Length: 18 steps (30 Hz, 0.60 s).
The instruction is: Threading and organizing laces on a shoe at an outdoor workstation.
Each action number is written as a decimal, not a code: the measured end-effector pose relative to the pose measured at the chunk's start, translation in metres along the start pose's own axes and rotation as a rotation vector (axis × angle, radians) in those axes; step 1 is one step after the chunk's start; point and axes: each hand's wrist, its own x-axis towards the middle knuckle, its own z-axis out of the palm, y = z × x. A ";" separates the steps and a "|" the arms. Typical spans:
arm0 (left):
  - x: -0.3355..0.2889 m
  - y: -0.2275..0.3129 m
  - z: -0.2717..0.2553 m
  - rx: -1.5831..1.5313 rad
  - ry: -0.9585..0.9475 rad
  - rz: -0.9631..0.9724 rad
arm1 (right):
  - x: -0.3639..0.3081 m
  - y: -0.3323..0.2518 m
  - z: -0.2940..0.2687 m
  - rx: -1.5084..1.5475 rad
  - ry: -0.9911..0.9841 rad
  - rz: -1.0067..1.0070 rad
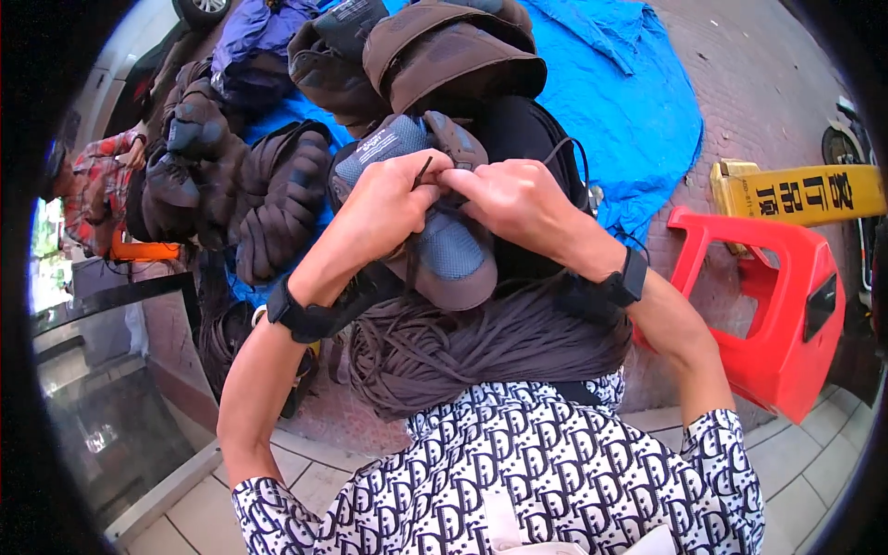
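Patterned shirt (518,472), white with dark print, covers my chest and both upper arms at the bottom of the view, nearest of all.

Landmark item: grey-blue shoe (435,217), mesh upper, brown sole edge, toe toward me, held above my lap.

- Bundle of grey-brown laces (481,347): heaped directly below the shoe, between it and my shirt, spilling to either side.
- Left hand (393,199): on top of the shoe, left of its tongue, fingers curled and pressed together, pinching a thin dark lace (422,173) whose end sticks up.
- Right hand (509,199): on the shoe just right of the left hand, touching it, fingertips closed at the same spot; whether it grips the lace itself I cannot tell.
- Black wristbands (305,319): one on each forearm, below the shoe to left and right.
- Pile of dark shoes (277,185): left of and beyond the shoe, brown and black, lying on a blue tarpaulin (629,102).
- Red plastic stool (777,305): right of the shoe, tipped, on the paving.
- Yellow block (805,194): beyond the stool, far right of the shoe.
- Person in a red checked shirt (102,185): well apart, far left of the shoe.
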 end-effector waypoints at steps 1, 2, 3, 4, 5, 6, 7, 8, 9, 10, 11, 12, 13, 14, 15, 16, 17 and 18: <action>0.000 0.000 -0.001 0.003 -0.001 -0.001 | 0.003 0.002 -0.001 0.001 0.003 0.001; 0.000 -0.001 -0.001 0.006 -0.005 -0.026 | 0.006 0.005 -0.002 -0.051 -0.043 -0.054; 0.000 -0.002 -0.002 0.008 -0.009 -0.052 | 0.009 0.008 -0.003 -0.103 -0.090 -0.110; 0.001 -0.002 -0.001 0.010 -0.009 -0.051 | 0.012 0.010 -0.004 -0.130 -0.118 -0.126; 0.002 -0.004 -0.001 0.091 0.019 0.053 | 0.012 0.011 -0.004 -0.130 -0.116 -0.126; 0.003 -0.006 -0.001 0.171 0.048 0.156 | 0.012 0.013 -0.005 -0.136 -0.108 -0.157; 0.004 -0.008 -0.002 0.172 0.054 0.154 | 0.013 0.015 -0.005 -0.139 -0.101 -0.193; 0.006 -0.011 -0.006 0.237 -0.017 0.199 | 0.013 0.015 -0.005 -0.137 -0.100 -0.199; 0.008 -0.013 -0.008 0.302 -0.089 0.244 | 0.012 0.013 -0.004 -0.125 -0.040 -0.185; 0.008 -0.008 -0.012 0.263 -0.127 0.241 | 0.010 0.011 -0.003 -0.114 0.019 -0.164; 0.011 -0.002 -0.015 0.262 -0.126 0.239 | 0.010 0.011 -0.003 -0.112 0.018 -0.164; 0.013 0.004 -0.016 0.191 -0.198 0.104 | 0.011 0.010 -0.004 -0.118 0.032 -0.155; 0.015 0.007 -0.018 0.119 -0.269 -0.029 | 0.012 0.011 -0.004 -0.126 0.048 -0.146; 0.015 0.004 -0.017 0.095 -0.260 0.007 | 0.012 0.010 -0.004 -0.126 0.048 -0.147; 0.015 0.005 -0.019 0.096 -0.259 0.008 | 0.012 0.008 -0.004 -0.111 0.048 -0.140; 0.014 0.009 -0.020 0.116 -0.277 -0.068 | 0.011 0.007 -0.005 -0.095 0.047 -0.136; 0.013 0.011 -0.021 0.136 -0.295 -0.143 | 0.012 0.007 -0.006 -0.094 0.045 -0.138; 0.012 0.012 -0.020 0.134 -0.293 -0.144 | 0.013 0.006 -0.007 -0.091 0.036 -0.120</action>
